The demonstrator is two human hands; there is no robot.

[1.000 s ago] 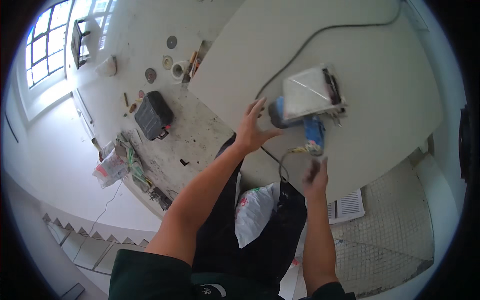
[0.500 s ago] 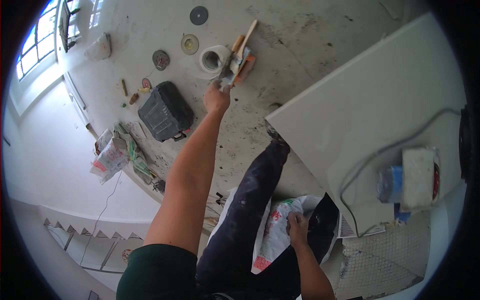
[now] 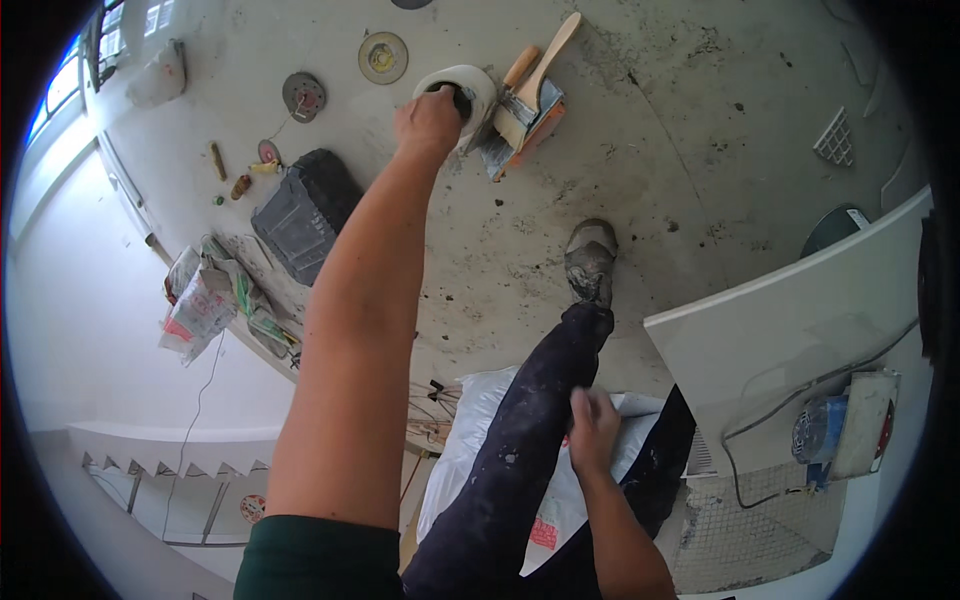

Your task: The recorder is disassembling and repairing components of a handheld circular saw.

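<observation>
My left hand (image 3: 428, 125) reaches out and grips a white roll (image 3: 478, 100) on the floor, fingers hooked into its hollow core. Right beside it lie a wide paintbrush (image 3: 548, 58), a wooden-handled tool (image 3: 522, 63) and an orange-edged scraper or tray (image 3: 535, 135), partly under the brush. A black hard case (image 3: 300, 215) is left of my forearm. My right hand (image 3: 590, 430) hangs by my dark-trousered leg, over a white sack (image 3: 545, 500); its fingers look bent but are smeared by motion.
A pale board (image 3: 770, 290) at the right carries a blue power tool (image 3: 815, 430), a cord and a whitish flat piece (image 3: 860, 420). Several discs (image 3: 383, 57) lie on the floor (image 3: 680, 160), with crumpled bags (image 3: 200, 300) at left. My shoe (image 3: 590, 255) stands mid-floor.
The view has swung from the board toward the floor. My left hand has left the board and reached to the roll; my right hand has dropped away from the power tool to beside my leg.
</observation>
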